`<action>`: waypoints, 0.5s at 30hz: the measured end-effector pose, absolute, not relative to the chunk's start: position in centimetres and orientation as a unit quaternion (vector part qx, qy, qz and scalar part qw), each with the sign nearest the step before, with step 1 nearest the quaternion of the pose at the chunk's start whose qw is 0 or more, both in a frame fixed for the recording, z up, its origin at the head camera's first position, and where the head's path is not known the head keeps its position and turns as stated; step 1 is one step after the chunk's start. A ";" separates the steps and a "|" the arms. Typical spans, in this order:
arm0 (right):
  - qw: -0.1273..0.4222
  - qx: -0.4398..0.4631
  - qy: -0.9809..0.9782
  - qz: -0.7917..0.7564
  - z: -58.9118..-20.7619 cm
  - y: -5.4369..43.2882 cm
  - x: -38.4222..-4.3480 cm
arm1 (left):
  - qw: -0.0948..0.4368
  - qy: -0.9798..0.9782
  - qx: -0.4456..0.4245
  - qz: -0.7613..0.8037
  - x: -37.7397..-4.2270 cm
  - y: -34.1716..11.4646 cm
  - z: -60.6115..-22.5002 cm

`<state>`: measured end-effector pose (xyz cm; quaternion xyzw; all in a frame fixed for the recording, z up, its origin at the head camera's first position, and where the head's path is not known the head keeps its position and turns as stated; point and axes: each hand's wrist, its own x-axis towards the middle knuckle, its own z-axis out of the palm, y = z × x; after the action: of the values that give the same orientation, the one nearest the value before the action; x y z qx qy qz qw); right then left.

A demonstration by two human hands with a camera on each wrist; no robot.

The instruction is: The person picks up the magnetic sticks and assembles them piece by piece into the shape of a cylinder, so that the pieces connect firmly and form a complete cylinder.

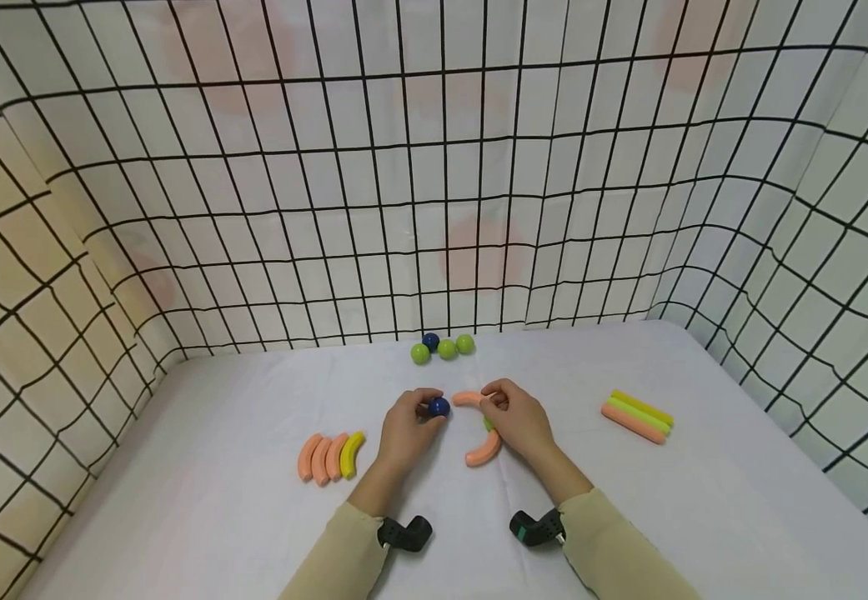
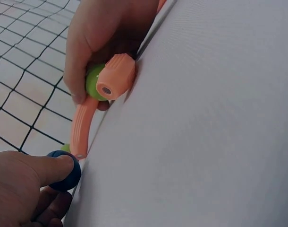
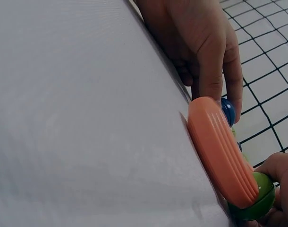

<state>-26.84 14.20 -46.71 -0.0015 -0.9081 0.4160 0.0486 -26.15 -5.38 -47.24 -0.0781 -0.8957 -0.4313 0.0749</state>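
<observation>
My left hand (image 1: 403, 429) pinches a dark blue ball (image 1: 439, 407) between thumb and fingers, close over the table. Just right of it, my right hand (image 1: 522, 423) grips a green ball (image 2: 93, 84), which is mostly hidden by the fingers in the head view. Two curved orange sticks meet this green ball: one (image 1: 467, 399) points left toward the blue ball, the other (image 1: 484, 450) curves toward me. In the left wrist view the blue ball sits right at the free tip of the first stick. The right wrist view has the second stick (image 3: 222, 151) lying low along the cloth.
Several curved sticks, orange with one yellow (image 1: 352, 455), lie in a row at the left. Straight sticks (image 1: 636, 416) in yellow, green and orange lie at the right. Green balls (image 1: 446, 349) and another blue ball (image 1: 430, 341) stand at the back near the black grid (image 1: 444, 200).
</observation>
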 end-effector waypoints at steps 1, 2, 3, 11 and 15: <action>0.049 -0.003 -0.907 0.418 -46.7 14.2 -26.8 | 0.073 -0.895 -0.076 -0.433 -26.2 -5.4 -47.2; 0.050 -0.004 -0.906 0.419 -46.7 14.2 -26.8 | 0.074 -0.895 -0.076 -0.434 -26.2 -5.4 -47.2; 0.049 -0.005 -0.906 0.421 -46.7 14.2 -26.8 | 0.072 -0.894 -0.073 -0.435 -26.2 -5.4 -47.2; 0.048 0.000 -0.900 0.433 -46.6 14.3 -26.8 | 0.075 -0.893 -0.074 -0.438 -25.9 -5.3 -47.1; 0.051 0.005 -0.901 0.431 -46.8 14.4 -26.9 | 0.077 -0.893 -0.071 -0.437 -25.9 -5.3 -47.0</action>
<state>-26.91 14.40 -46.76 0.0052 -0.9008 0.4312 0.0505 -25.92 -5.32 -47.04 -0.0714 -0.8931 -0.4375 0.0770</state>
